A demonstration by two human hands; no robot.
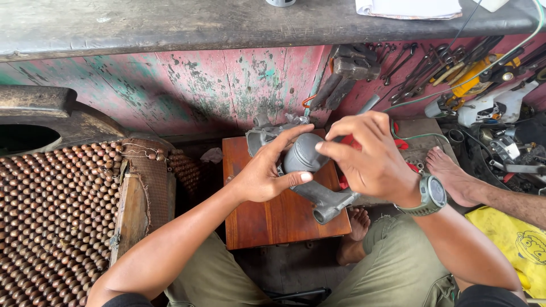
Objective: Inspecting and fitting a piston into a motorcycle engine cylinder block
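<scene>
While the left hand (263, 173) clasped the grey metal part (307, 162) over the wooden stool (267, 219), right hand (369, 156) fingers pinched its domed top.

Bare wood (267, 219) on the small table lies open toward the person; a painted wall (227, 85) blocks behind.

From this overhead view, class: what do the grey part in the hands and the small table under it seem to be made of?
Grey part: probably cast metal, dull matt grey with tubular ends. Small table: apparently wood, reddish-brown and glossy, with visible grain.
</scene>
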